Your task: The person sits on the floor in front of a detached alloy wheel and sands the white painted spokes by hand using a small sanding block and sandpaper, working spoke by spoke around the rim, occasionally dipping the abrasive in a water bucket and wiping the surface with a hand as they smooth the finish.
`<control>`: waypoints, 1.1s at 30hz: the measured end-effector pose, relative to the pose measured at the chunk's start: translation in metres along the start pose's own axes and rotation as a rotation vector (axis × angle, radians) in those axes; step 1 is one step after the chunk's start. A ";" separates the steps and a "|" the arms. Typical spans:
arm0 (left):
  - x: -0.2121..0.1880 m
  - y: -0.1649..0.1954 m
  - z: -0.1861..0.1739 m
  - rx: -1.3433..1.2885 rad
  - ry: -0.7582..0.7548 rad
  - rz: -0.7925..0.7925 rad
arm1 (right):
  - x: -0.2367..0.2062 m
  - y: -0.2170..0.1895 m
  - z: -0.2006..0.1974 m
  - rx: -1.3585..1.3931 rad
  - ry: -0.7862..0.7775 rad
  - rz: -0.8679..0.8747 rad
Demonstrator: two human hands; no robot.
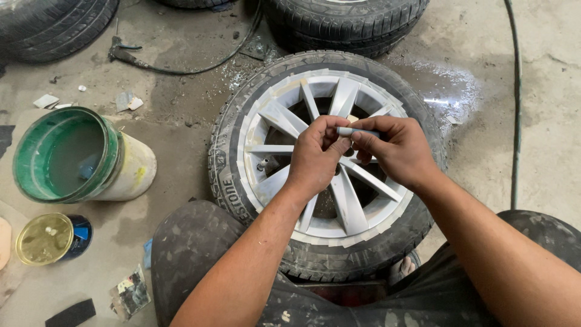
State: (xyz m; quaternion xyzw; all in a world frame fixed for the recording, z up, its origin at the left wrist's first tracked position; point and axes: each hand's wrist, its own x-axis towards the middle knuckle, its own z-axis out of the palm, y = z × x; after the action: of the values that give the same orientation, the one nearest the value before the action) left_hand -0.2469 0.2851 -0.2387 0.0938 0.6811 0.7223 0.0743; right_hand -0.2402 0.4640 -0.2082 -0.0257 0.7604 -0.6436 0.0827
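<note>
A small grey stick [357,131] is pinched by both hands, left hand [316,156] and right hand [396,150], over the taped alloy wheel [339,209]. At nine o'clock, murky liquid is held in a green-lined bucket [130,166]; a yellow-lidded can [51,238] is placed at eight.

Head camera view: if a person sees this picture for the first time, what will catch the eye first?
First comes the wheel lying flat in the middle, its silver spokes ringed by masking tape along the tyre edge. Just above its hub, the left hand and right hand meet on a small grey-blue piece. At the left, a green-lined bucket holds murky water.
</note>
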 end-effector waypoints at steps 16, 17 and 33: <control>-0.002 0.023 0.001 0.393 0.102 0.053 | 0.004 0.005 0.000 0.430 -0.017 0.256; -0.002 0.023 0.001 0.458 0.117 0.121 | 0.004 0.005 0.000 0.440 -0.014 0.261; 0.005 -0.001 -0.006 0.079 -0.039 -0.182 | -0.001 -0.002 -0.002 -0.166 -0.043 -0.099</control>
State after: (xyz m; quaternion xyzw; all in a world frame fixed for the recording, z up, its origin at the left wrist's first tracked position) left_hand -0.2529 0.2808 -0.2401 0.0483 0.7131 0.6833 0.1493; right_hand -0.2402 0.4661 -0.2058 -0.0840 0.8070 -0.5810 0.0646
